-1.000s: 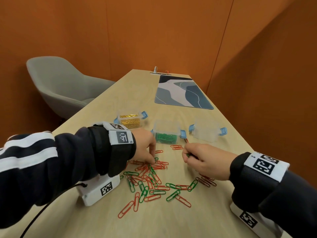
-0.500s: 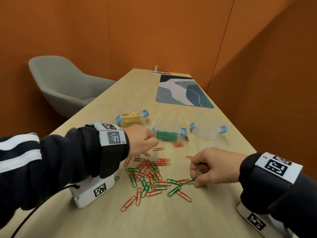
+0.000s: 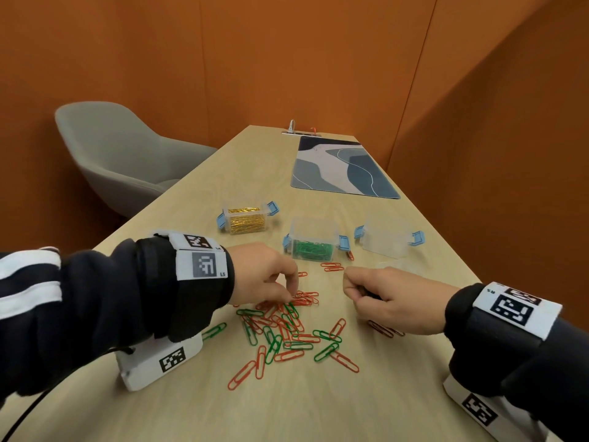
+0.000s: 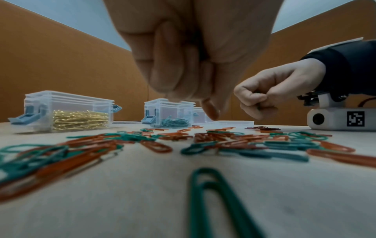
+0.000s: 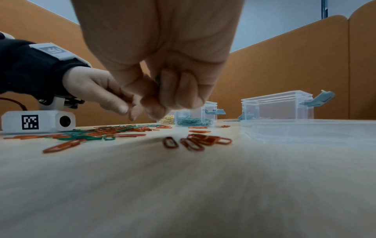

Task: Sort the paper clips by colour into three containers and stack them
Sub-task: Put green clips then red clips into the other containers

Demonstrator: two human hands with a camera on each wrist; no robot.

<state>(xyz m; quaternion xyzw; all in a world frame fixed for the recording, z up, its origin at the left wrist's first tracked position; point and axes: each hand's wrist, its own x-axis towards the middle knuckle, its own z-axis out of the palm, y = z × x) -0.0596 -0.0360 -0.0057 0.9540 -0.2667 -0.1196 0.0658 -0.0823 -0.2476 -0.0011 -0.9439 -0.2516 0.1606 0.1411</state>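
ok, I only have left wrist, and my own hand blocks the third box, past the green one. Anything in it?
Observer: In the head view the third container is clear plastic, with no clips visible inside.
Operator: What has the right hand got?
Observer: In the right wrist view the right hand is curled, pinching what looks like a dark clip between thumb and fingers. I can't tell its colour.
Operator: Where does my left hand land?
Observer: From the head camera, the left hand reaches down to the far edge of the mixed pile, among red and green clips. Whether it has gripped one is hidden.
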